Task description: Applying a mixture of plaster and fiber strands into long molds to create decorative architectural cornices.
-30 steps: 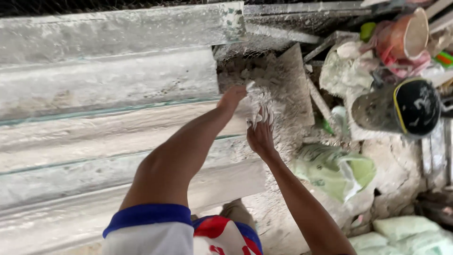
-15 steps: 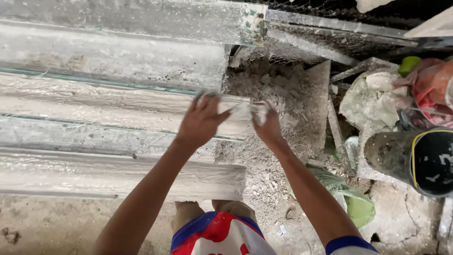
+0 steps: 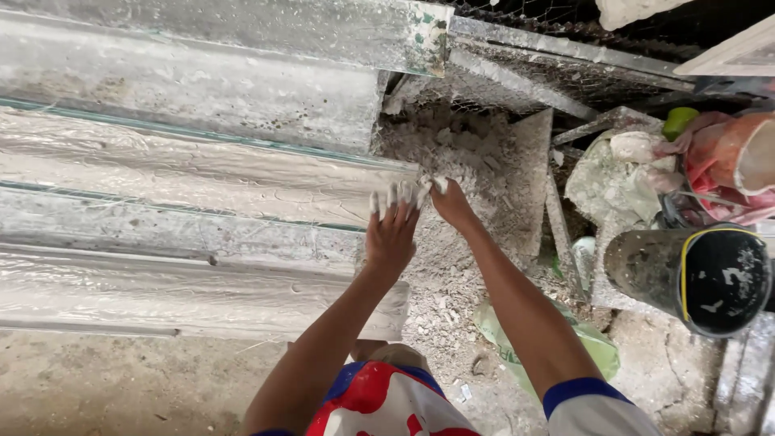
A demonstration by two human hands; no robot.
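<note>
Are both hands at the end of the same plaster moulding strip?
Yes: the left hand lies flat on the end of the wet plaster strip and the right hand touches that same end.

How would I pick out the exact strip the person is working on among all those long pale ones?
Start at the stack of long grey-white plaster moulding strips filling the left side. Follow the glossy wet-looking strip rightward to its end beside the heap of grey rubble. There the plaster-coated left hand and right hand meet on it; its neighbours look dull, dry and speckled.
</note>
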